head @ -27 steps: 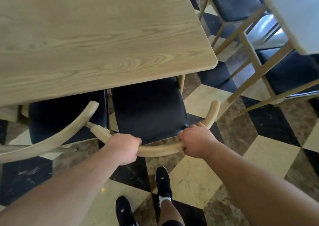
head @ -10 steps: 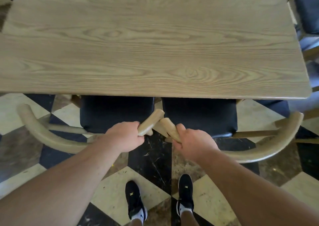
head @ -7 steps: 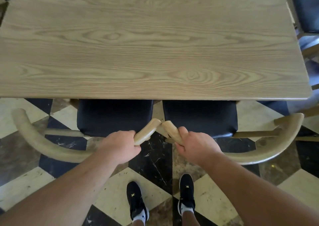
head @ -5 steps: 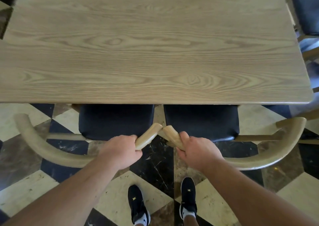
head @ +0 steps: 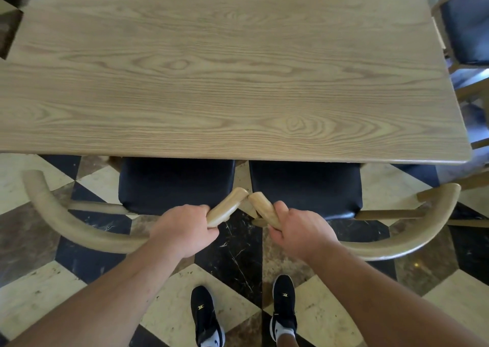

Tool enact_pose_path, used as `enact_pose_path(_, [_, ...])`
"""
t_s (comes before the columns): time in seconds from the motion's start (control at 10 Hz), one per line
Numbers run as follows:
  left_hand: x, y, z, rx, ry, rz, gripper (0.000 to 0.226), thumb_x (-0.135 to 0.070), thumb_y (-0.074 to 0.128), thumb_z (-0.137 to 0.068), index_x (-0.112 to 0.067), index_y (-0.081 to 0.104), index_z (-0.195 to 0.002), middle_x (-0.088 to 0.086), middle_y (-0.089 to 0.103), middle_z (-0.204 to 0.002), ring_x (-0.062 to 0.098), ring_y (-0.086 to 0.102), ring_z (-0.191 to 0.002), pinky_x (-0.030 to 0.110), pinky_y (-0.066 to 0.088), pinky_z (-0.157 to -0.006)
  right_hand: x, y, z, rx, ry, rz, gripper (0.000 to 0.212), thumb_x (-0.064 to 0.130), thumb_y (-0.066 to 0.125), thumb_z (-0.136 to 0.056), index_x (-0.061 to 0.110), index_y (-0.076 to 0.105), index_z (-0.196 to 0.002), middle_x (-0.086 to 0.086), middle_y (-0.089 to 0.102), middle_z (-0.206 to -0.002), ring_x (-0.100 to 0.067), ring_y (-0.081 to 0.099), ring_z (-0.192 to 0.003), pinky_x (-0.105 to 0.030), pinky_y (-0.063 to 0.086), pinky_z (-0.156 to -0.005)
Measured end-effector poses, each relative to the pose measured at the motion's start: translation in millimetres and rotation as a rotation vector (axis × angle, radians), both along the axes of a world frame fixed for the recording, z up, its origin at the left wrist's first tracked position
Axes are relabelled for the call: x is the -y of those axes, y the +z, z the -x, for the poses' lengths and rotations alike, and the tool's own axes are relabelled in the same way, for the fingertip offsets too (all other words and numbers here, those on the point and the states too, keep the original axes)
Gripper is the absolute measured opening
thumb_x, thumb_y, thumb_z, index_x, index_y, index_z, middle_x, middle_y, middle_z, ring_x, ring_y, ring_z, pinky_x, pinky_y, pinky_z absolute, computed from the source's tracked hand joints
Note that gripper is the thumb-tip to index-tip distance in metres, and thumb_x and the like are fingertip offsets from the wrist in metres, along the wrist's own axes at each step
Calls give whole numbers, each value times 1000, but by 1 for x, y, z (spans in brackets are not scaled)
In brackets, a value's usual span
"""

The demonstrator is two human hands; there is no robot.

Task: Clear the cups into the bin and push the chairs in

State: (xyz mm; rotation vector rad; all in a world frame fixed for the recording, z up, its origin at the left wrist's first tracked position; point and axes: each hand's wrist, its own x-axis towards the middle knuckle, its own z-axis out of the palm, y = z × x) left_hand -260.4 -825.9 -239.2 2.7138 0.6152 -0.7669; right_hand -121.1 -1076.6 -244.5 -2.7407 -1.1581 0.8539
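Head view looks straight down on a table (head: 211, 76) whose top shows no cups, and no bin is in the frame, so the clearing part seems done or at least is out of sight. What is in hand is the chair step. Two chairs stand side by side at the near edge of the table, each with a dark seat partly under the top and a curved wooden back rail toward the person. The left hand (head: 182, 230) is wrapped tight around the inner end of the left chair (head: 79, 230) rail; the right hand (head: 299, 231) is clenched the same way on the inner end of the right chair (head: 402, 243) rail. The two rail tips nearly meet between the hands, touching or just apart; I cannot tell which. Both seats show a broad strip of cushion outside the table edge, so the chairs look only partly in.

My judgement is that the next move calls for an even forward push from both arms, sliding the chairs straight on the tiled floor (head: 232, 254) until the rails come close to the table edge. The hands sit at the inner ends, off each chair's centre, so a push there may swing the chairs and knock the tips together; a regrip nearer the middle of each rail would help. The feet (head: 206, 315) stand close behind and need to step along.
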Motion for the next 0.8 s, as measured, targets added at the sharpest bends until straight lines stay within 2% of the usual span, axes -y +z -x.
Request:
enact_pose_path(0.1, [1, 3, 0, 2, -58, -47, 47, -78, 50, -92, -33, 55, -104, -13, 58, -77, 7, 59, -63, 27, 49, -55, -1, 3, 1, -43, -21, 13, 26, 54, 48, -104, 37, 28, -106, 10, 57, -74, -11, 59, -57, -30, 47, -48])
enact_pose_path(0.2, [0, 7, -1, -35, -128, -114, 76, -95, 24, -85, -32, 51, -117, -8, 57, -98, 16, 59, -88, 38, 49, -74, -3, 10, 0, -20, 17, 71, 36, 63, 42, -104, 31, 38, -120, 7, 62, -97, -19, 66, -88, -40, 58, -73])
enact_pose_path(0.3, [-1, 19, 1, -28, -102, -107, 98, -98, 10, -80, -32, 46, -144, -3, 59, -133, 24, 55, -121, 47, 48, -98, -5, 23, -3, 25, 61, 134, 76, 80, 26, -97, 27, 37, -150, -1, 60, -133, -28, 55, -126, -48, 46, -106])
enact_pose_path(0.4, [-3, 41, 1, 8, -68, -78, 116, -101, -2, -73, -33, 35, -159, 0, 42, -163, 26, 38, -148, 53, 32, -120, -8, 44, -9, 29, 22, 101, 98, 86, 9, -88, 27, 21, -166, -3, 47, -158, -30, 36, -148, -52, 26, -125])
enact_pose_path(0.5, [-5, 72, -3, 5, -57, -56, 124, -103, -7, -68, -34, 29, -164, 1, 26, -173, 25, 20, -158, 55, 16, -128, -14, 70, -18, 28, 17, 81, 102, 87, 3, -85, 28, 15, -168, -4, 33, -170, -31, 18, -159, -53, 11, -129])
enact_pose_path(0.6, [-11, 101, -9, 37, -36, -74, 112, -100, 4, -76, -35, 26, -165, -2, 19, -175, 24, 12, -160, 54, 9, -129, -20, 96, -26, 56, 5, 49, 101, 90, 8, -88, 29, 15, -168, -5, 27, -173, -31, 13, -160, -53, 7, -129])
enact_pose_path(0.7, [-20, 132, -18, 99, -42, -115, 107, -96, 6, -79, -34, 28, -164, -2, 25, -173, 24, 18, -158, 56, 13, -129, -28, 127, -37, 106, 1, -13, 101, 92, 7, -89, 29, 18, -167, -5, 29, -172, -32, 18, -158, -54, 14, -128])
enact_pose_path(0.8, [-26, 164, -28, 153, -38, -172, 107, -96, 3, -80, -32, 28, -163, 2, 26, -173, 27, 20, -158, 57, 17, -127, -38, 158, -47, 169, 3, -20, 95, 88, 11, -92, 29, 15, -167, -6, 24, -174, -33, 14, -160, -55, 15, -128])
